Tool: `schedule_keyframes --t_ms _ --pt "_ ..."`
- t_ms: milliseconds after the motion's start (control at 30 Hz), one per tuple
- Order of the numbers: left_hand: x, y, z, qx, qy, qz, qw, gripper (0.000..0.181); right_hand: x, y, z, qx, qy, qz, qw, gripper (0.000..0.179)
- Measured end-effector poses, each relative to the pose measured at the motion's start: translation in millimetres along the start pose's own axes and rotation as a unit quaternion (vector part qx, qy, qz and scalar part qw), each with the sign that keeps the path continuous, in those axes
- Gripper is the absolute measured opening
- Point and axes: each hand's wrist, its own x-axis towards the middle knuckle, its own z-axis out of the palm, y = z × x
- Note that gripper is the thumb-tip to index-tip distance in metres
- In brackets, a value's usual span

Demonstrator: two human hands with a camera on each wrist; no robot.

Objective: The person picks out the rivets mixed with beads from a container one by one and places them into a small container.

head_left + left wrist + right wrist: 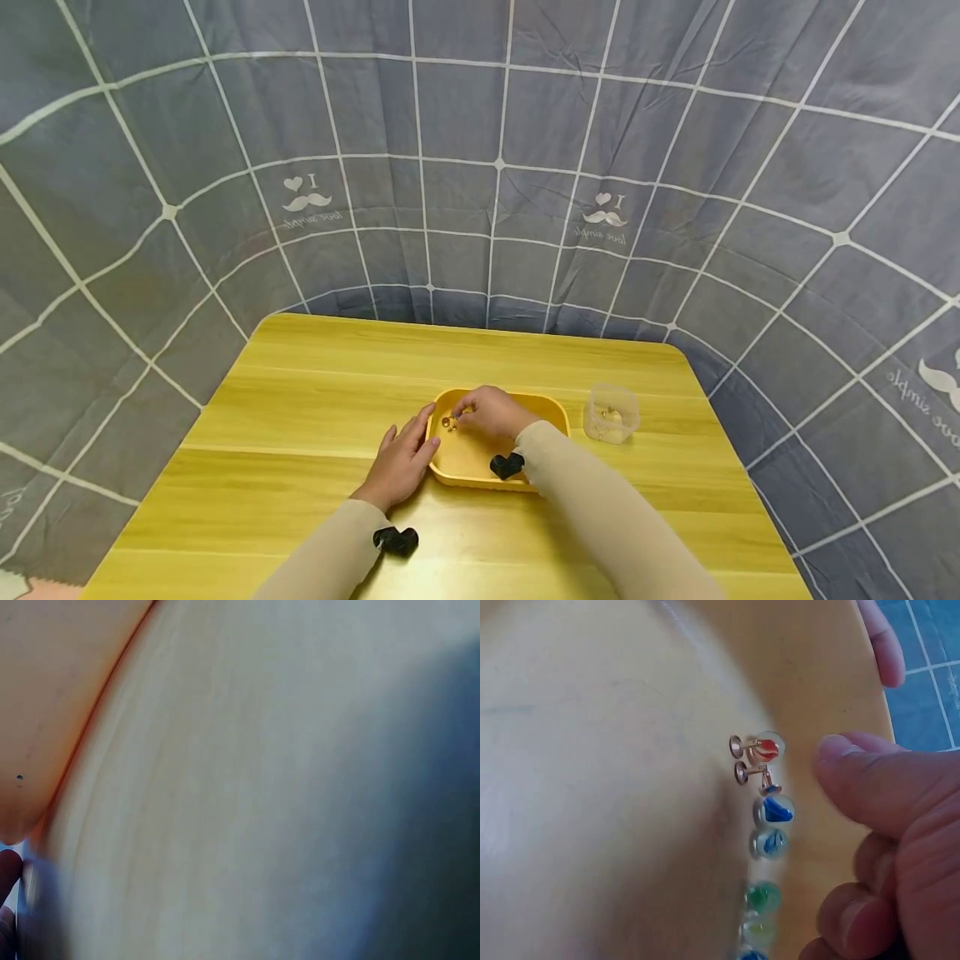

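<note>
My left hand [401, 462] lies with extended fingers against the left end of a yellow plastic tray [480, 482]; its fingertips touch the rim. Inside the tray, my right hand [491, 412] reaches down toward the left end, thumb and index close together, other fingers curled. I cannot tell whether anything is between the fingertips. Beside the thumb, in the right wrist view, are small copper-coloured studs [741, 773] with round heads. Glass marbles line the tray's edge: a red-swirled marble [767, 747], a blue marble [775, 811], a green marble [763, 898] and others.
To the right of the tray stands a clear plastic box [609, 433] with several gold-coloured small pieces inside. Both stand on a yellow wood-grain table [322, 375]. A grey-blue checked curtain [465, 200] hangs behind the table and around its sides.
</note>
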Motion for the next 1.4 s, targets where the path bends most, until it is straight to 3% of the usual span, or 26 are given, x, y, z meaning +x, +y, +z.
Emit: schedule_keyframes --t_ms 433,700,1167,1400 --pt "1.0 -3.1 7.1 -0.009 0.039 0.036 0.9985 0.059 14.6 14 21 0.000 -0.009 -0.028 0.9996 0.011" --pt "-0.3 -3.9 6.1 0.001 0.019 0.014 0.9997 0.060 15.1 14 27 -0.012 0.005 -0.040 0.9991 0.011" --pt "-1.3 -2.8 5.7 0.004 0.025 0.019 0.9995 0.060 12.2 7 31 -0.096 0.014 -0.049 0.9941 0.012" --pt "-2.5 -1.7 4.1 0.003 0.018 0.013 0.9997 0.060 9.6 1 30 -0.113 0.012 -0.042 0.9926 0.012"
